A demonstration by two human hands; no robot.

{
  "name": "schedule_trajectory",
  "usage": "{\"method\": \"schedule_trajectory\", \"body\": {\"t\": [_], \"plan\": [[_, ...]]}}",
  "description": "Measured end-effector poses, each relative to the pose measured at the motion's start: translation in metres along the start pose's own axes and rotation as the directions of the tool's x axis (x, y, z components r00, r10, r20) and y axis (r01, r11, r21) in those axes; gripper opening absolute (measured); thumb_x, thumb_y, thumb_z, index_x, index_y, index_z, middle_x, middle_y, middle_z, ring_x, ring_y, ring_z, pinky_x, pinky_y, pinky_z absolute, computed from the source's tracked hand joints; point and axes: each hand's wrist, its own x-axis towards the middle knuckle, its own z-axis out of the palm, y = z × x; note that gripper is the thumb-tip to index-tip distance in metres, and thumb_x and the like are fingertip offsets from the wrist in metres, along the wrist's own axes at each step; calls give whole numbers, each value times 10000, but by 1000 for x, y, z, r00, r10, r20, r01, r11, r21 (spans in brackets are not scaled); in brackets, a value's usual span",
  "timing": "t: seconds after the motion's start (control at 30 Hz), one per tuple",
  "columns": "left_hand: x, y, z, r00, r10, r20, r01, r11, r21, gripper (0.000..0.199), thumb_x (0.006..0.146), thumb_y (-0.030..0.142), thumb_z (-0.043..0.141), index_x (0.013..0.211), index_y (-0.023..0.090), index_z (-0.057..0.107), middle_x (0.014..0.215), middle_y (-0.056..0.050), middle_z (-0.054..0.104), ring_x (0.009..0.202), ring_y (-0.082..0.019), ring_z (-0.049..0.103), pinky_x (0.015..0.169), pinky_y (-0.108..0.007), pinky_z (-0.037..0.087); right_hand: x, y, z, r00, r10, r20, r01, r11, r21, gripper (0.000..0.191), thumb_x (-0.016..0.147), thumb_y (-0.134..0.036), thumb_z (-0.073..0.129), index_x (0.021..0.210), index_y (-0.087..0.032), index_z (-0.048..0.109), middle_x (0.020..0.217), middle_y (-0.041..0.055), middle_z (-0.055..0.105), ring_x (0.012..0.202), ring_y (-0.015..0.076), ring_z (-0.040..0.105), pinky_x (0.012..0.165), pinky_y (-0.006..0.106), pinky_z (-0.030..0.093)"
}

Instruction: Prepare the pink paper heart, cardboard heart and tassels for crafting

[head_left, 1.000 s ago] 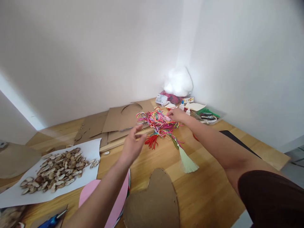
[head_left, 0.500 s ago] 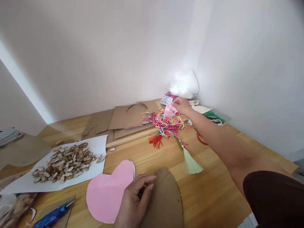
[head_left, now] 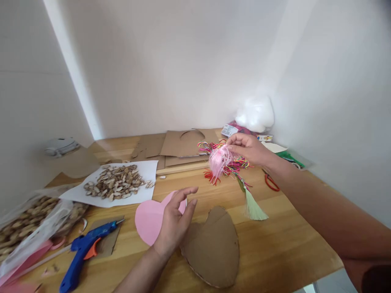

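Pinched in my right hand [head_left: 244, 147] is a pink tassel [head_left: 220, 161], held just over a tangle of coloured cords [head_left: 236, 165]. A pale green tassel [head_left: 255, 206] and red threads [head_left: 211, 176] lie at the edge of that pile. My left hand [head_left: 179, 215] hovers with thumb and fingers apart, holding nothing. Below it a pink heart [head_left: 148, 219] is partly covered from view, and a brown cardboard heart [head_left: 215, 248] lies to its right.
Shell pieces [head_left: 117, 183] rest on white paper [head_left: 149, 167] at left. A blue glue gun [head_left: 87, 248] and a bag of peanuts [head_left: 27, 219] are at front left. Cardboard sheets [head_left: 171, 146], a white bag [head_left: 255, 114] and red-handled scissors [head_left: 271, 183] lie farther back.
My right hand has drawn the pink tassel up and nearer, so its strands hang free. My left hand has lifted and spread its fingers. The view has shifted left, showing more of the glue gun.
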Motion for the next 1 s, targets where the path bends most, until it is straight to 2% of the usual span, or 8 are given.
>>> {"method": "schedule_trajectory", "body": {"t": [0.1,0.2,0.27,0.47,0.57,0.7,0.87,1.0], "plan": [[14,17,-1,997,-36,72,48,985,-167,383,941,456,673,1274,268,697,1362,-66,693,1313,-252,595,1183,-430,381,-18,-25,26,980,-141,141,159,979,-130,161,926,-394,672,909,-234,666,795,9,681,677,146,585,627,301,453],[21,25,2,974,-56,220,152,881,-449,472,974,598,565,1188,217,744,1302,-105,721,1278,-274,617,1135,-433,426,-35,-40,50,949,-249,191,299,903,-307,102,944,-334,634,890,-264,686,794,13,705,680,168,591,661,331,445],[20,27,5,961,-79,266,218,807,-548,447,909,573,685,1141,196,751,1220,-106,748,1194,-269,653,1071,-409,467,-45,-42,63,930,-300,211,361,850,-384,100,945,-303,616,888,-284,696,837,22,738,724,189,624,713,353,461],[15,19,12,986,-139,90,164,747,-644,319,772,319,855,1051,209,746,996,-20,765,873,-139,675,845,-275,502,-68,-35,80,905,-326,273,407,848,-338,127,960,-329,599,992,-302,718,1004,40,776,921,229,695,841,390,515],[13,15,10,998,-59,-8,40,778,-627,162,805,288,826,929,213,753,989,-16,765,914,-143,681,869,-287,504,-71,-38,74,952,-244,186,286,926,-248,145,948,-403,646,975,-291,735,992,39,773,904,223,688,832,379,518],[7,18,5,999,41,13,-26,812,-583,156,877,324,775,794,205,719,876,-18,752,951,-175,696,878,-318,521,-64,-42,67,993,-3,115,18,991,-132,305,939,-523,630,883,-252,759,910,61,762,827,209,645,737,353,488],[1,28,2,978,188,86,-135,896,-422,201,929,339,714,781,206,743,916,-41,778,902,-183,703,925,-346,525,-58,-39,83,906,178,384,-220,973,68,525,873,-717,608,820,-212,742,812,38,678,751,164,544,679,314,414],[-1,32,1,951,295,96,-241,897,-370,227,966,287,665,769,207,746,910,-37,767,912,-170,695,920,-319,511,-58,-33,92,875,246,417,-360,906,222,582,853,-763,600,765,-199,708,760,14,609,714,144,477,646,304,343]]}}
